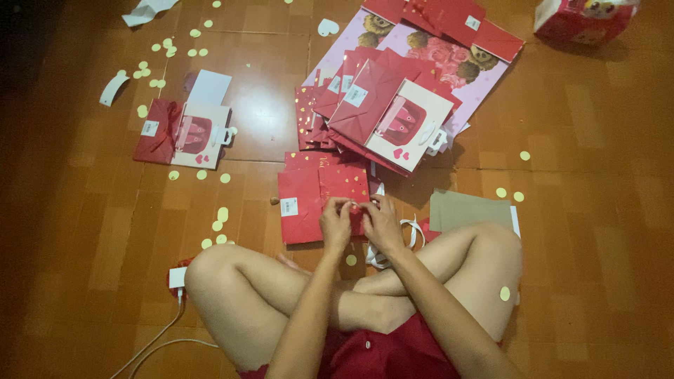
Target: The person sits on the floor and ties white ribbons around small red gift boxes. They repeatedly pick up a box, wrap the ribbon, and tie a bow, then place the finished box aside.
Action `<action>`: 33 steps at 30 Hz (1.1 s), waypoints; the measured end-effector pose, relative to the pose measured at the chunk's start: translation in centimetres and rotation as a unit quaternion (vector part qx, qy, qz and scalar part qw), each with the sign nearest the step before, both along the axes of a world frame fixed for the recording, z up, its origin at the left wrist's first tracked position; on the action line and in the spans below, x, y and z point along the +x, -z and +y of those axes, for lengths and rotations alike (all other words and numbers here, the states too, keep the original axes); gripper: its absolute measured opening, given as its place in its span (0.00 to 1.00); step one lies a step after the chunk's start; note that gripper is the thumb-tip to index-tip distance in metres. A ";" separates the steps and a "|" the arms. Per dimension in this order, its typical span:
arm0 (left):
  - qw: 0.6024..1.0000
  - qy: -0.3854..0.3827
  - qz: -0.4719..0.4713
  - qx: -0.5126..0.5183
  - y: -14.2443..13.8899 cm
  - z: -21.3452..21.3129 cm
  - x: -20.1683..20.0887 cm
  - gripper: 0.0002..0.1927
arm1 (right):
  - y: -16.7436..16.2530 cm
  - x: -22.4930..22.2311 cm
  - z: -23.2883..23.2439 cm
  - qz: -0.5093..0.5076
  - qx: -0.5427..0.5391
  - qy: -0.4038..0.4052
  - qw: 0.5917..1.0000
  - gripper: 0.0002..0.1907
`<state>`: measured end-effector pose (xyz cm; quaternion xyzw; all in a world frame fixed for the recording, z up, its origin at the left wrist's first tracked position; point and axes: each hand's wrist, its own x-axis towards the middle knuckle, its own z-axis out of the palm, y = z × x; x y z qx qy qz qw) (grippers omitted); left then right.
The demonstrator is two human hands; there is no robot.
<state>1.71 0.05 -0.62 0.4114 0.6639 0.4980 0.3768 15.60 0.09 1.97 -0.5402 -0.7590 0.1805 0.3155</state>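
Both hands on red bag

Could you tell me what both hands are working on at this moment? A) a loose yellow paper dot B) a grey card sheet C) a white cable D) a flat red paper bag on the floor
D: the left hand and right hand pinch the near edge of the flat red paper bag lying on the wooden floor.

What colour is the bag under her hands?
Red bag with small gold dots, seen in the head view.
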 end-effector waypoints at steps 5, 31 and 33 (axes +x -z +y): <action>0.965 0.069 -0.240 0.086 -0.7 1.5 -1.4 0.05 | 0.9 0.2 -0.3 0.014 -0.029 -0.007 0.999 0.16; 0.988 0.000 -0.152 -0.005 -0.1 3.0 -1.5 0.09 | 0.4 0.2 0.8 0.052 -0.074 0.065 0.994 0.36; 0.997 -0.006 -0.064 -0.051 0.1 2.9 -1.2 0.09 | 0.7 0.3 1.1 0.039 -0.068 0.062 0.995 0.36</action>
